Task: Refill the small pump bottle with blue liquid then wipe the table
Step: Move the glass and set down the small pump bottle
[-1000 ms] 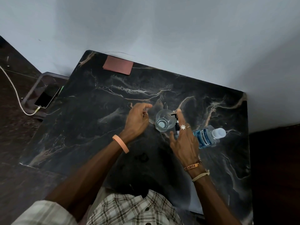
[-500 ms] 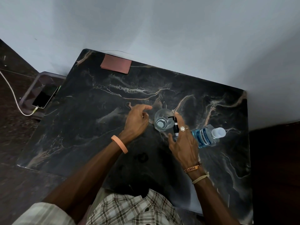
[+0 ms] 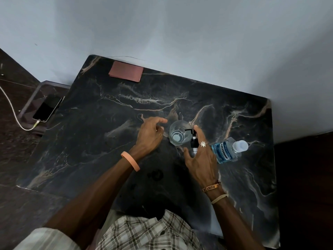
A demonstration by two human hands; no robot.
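Small clear pump bottle with black pump head stood at frame centre on the dark marbled table, my right hand spread around it, fingers straight; contact unclear. Clear drinking glass just left of it. My left hand hung loosely curled, holding nothing. Blue Listerine bottle lay right; reddish-brown cloth upper left.
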